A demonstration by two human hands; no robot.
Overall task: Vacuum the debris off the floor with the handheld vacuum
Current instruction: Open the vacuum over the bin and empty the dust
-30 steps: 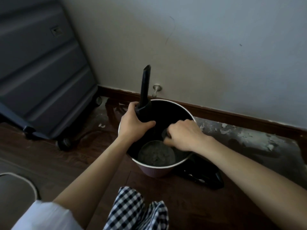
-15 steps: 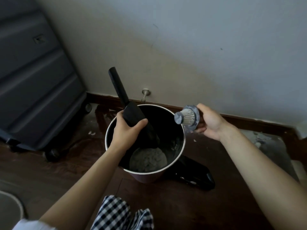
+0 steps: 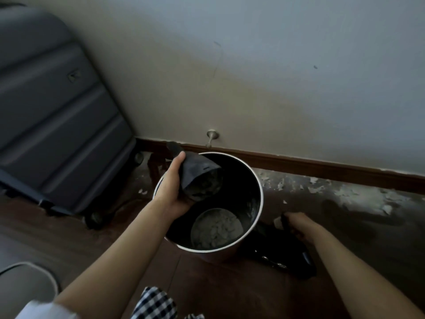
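Gripped in the left hand [image 3: 171,187], the vacuum's dust cup [image 3: 199,180] is tipped open-end down over the bin [image 3: 257,180]; half a second ago it stood more upright. Its nozzle [image 3: 174,147] points away toward the wall. The right hand [image 3: 296,224], which held the filter up beside the bin, is now low on the floor just right of it, fingers curled around something small and dark by the vacuum body [image 3: 287,256]; whether that is the filter I cannot tell. Emptying looks nearly done, so reassembly probably comes next, before vacuuming the flakes [image 3: 358,192] beyond the bin.

Count: one bin, one dust cup, one vacuum body, one suitcase [image 3: 57,111], two hands.
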